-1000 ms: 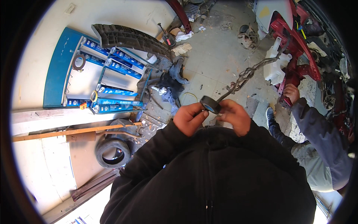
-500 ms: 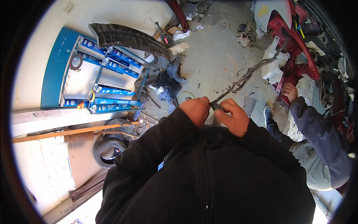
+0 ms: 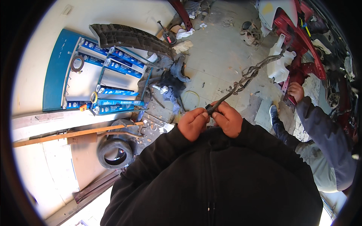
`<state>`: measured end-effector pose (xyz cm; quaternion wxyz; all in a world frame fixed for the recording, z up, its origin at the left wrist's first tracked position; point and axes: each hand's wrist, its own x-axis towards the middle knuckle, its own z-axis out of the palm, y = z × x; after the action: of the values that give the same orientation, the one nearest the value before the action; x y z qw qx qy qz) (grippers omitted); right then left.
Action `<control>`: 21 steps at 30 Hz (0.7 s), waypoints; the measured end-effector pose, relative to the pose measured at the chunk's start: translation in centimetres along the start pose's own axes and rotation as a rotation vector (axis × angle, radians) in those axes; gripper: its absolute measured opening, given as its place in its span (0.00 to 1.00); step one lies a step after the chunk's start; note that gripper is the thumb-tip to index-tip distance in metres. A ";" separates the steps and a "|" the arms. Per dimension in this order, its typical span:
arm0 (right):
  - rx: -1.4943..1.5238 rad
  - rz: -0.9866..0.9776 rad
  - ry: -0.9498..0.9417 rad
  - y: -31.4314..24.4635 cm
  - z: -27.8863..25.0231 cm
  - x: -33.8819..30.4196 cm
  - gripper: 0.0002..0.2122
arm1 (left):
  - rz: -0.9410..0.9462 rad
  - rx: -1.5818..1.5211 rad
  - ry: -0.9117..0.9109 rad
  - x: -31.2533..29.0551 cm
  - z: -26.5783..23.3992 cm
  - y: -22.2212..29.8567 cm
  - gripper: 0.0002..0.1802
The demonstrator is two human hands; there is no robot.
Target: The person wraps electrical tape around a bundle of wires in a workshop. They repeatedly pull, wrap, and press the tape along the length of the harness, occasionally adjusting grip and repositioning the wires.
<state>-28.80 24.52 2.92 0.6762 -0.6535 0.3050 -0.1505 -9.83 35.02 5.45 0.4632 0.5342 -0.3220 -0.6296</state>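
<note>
Close in front of my chest, both hands meet at the near end of a dark wiring harness [image 3: 241, 84]. A small black piece, apparently a connector [image 3: 209, 108], sits at that end. My left hand [image 3: 193, 123] pinches the connector between thumb and fingers. Closed round the harness just beside it is my right hand [image 3: 227, 119]. From there the harness stretches away to the upper right, knotted and twisted along its middle, toward a white plastic tank [image 3: 279, 67] and a dark red car body part [image 3: 298, 71].
At right, another person's hand [image 3: 295, 91] touches the red part. A blue rack [image 3: 52, 71] with boxes stands left, near a dark curved panel [image 3: 130, 37]. A tyre [image 3: 115, 153] lies lower left. Scraps and a grey hose [image 3: 181, 69] litter the floor [image 3: 211, 49].
My hands have turned and drawn together, bringing the black end piece into view between the fingertips. The harness has shifted slightly. The other person's hand stays at the red part.
</note>
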 end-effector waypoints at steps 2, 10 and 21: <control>0.045 -0.069 0.006 0.4 0.2 0.3 0.12 | -0.051 -0.162 -0.030 -0.4 0.1 -0.1 0.14; 0.472 -0.153 -0.199 0.8 0.5 0.8 0.17 | -0.196 -0.428 -0.176 -1.7 -0.4 1.4 0.11; 0.737 0.015 -0.126 -2.0 -0.5 1.0 0.20 | -0.097 -0.232 -0.138 -0.9 -0.4 0.7 0.08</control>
<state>-27.97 23.29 4.69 0.8846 -0.3718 0.1930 -0.2049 -9.30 35.67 6.35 0.4675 0.4475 -0.2520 -0.7195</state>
